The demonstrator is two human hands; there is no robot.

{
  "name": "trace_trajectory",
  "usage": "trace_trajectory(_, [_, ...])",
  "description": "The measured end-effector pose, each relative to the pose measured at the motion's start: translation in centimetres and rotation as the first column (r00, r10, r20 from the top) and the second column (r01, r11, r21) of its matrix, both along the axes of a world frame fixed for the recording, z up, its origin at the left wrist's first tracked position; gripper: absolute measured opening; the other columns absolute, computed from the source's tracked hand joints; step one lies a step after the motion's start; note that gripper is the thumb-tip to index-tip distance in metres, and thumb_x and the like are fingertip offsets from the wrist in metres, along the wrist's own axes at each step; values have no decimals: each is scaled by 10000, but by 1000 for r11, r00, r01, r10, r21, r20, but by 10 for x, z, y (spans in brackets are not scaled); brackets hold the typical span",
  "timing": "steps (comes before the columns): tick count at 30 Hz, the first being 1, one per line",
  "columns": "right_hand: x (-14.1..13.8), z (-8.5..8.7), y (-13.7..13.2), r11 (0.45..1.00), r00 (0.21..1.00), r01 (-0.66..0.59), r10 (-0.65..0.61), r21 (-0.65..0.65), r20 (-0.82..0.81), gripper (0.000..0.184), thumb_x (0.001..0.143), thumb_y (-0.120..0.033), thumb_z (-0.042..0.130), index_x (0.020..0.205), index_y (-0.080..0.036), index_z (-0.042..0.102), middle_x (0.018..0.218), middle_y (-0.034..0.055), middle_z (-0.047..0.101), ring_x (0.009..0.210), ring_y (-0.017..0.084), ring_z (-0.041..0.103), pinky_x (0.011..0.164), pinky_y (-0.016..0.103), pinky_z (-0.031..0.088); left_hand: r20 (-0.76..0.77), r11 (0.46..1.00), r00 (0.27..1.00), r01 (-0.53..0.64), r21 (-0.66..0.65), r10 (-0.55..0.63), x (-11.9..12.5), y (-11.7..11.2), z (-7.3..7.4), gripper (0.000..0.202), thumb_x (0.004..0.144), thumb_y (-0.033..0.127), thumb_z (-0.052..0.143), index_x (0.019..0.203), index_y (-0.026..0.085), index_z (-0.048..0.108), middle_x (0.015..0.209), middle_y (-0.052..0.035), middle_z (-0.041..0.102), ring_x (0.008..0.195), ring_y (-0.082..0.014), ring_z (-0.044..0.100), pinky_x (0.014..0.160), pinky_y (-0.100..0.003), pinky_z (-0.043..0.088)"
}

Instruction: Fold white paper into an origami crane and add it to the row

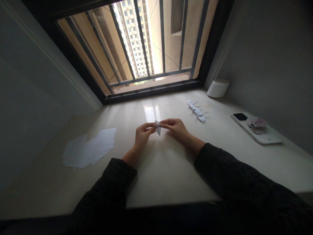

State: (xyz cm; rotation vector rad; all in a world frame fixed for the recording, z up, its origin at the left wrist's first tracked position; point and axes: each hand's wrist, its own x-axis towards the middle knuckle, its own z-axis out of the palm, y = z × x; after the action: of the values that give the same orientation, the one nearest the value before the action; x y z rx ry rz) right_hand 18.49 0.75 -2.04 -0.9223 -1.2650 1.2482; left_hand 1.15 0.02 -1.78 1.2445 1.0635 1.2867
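Observation:
Between my two hands is a small piece of folded white paper (158, 130), diamond-shaped with a point hanging downward. My left hand (143, 133) pinches its left side between thumb and fingers. From the other side my right hand (176, 126) grips its upper right edge with thumb and forefinger. Both hands are just above the pale sill-like surface. Finished-looking folded paper cranes (197, 111) sit close together beyond my right hand. To the left of my left hand lies a loose pile of white paper sheets (90, 148), overlapping unevenly.
A phone (256, 129) with a round cartoon grip on its back lies at the right. Behind it a white cylindrical container (218, 88) stands against the wall. A barred window (146, 88) closes off the back. The pale surface (166, 182) ends at a front edge near my body.

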Motion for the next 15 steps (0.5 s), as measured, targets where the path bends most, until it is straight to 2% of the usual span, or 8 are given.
trace_trajectory(5, [-2, 0, -1, 999, 999, 47, -47, -26, 7, 322, 602, -436, 782, 790, -178, 745, 807, 71, 743, 777, 211, 678, 806, 364, 504, -26, 1000, 1000, -12, -14, 11, 2, -1, 1, 299, 628, 382, 777, 800, 143, 725, 784, -58, 718, 711, -158, 659, 752, -330, 548])
trace_trajectory(11, [-9, -3, -5, 993, 990, 116, -118, -24, -73, 327, 624, -435, 771, 836, -190, 730, 833, 68, 739, 778, 209, 681, 767, 349, 518, -27, 1000, 999, 17, 12, -17, 5, -5, 4, 505, 648, 402, 763, 1084, 181, 637, 808, -60, 728, 728, -173, 673, 731, -325, 549])
trace_trajectory(15, [-13, -3, -8, 987, 986, 160, -159, 12, -43, 330, 641, -433, 757, 870, -197, 732, 875, 74, 740, 783, 217, 682, 757, 355, 530, -40, 1000, 999, 28, -6, -28, 6, -6, 3, 553, 619, 414, 780, 1084, 159, 625, 770, -65, 728, 707, -181, 679, 749, -341, 549])
